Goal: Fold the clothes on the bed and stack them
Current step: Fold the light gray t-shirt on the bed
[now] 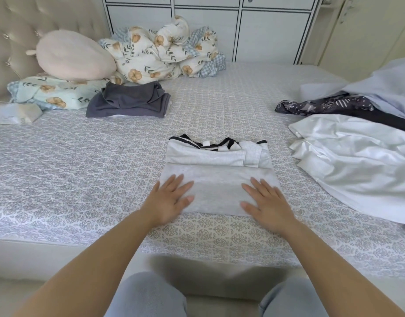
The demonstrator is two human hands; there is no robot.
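Both hands lie flat with fingers spread, the left hand and right hand pressing the near half of a folded light grey top with black-striped collar, centred on the patterned grey-and-white bed cover. At ten o'clock sits a folded dark grey garment. At two o'clock lies a heap of unfolded white satin cloth.

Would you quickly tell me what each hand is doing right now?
Left hand: open, flat on the grey shirt.
Right hand: open, flat on the same shirt.
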